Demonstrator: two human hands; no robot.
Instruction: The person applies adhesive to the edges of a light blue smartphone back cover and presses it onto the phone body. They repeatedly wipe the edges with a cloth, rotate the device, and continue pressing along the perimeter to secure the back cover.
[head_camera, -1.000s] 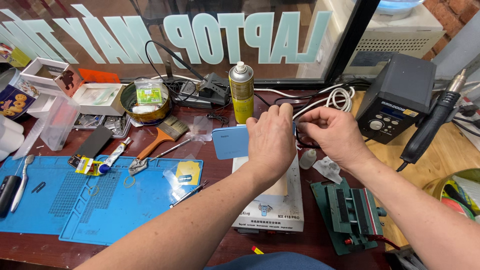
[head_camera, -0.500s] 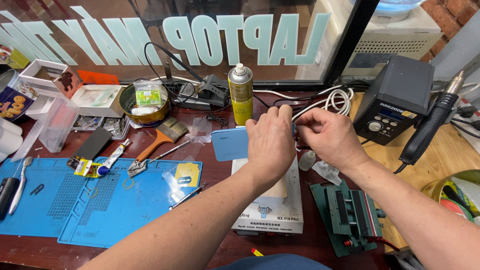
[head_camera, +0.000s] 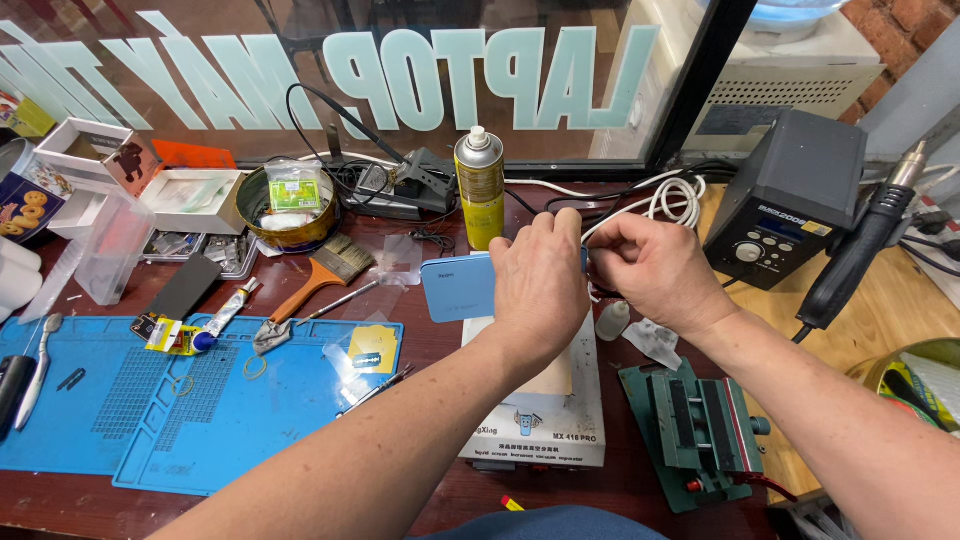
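Little has moved: our left hand still grips the blue phone above the heating plate; our right hand pinches at its edge. We'd best work slowly, keeping it level.

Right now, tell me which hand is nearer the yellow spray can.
Left. The left hand grips the blue phone just below and right of the yellow spray can; the right hand sits farther right.
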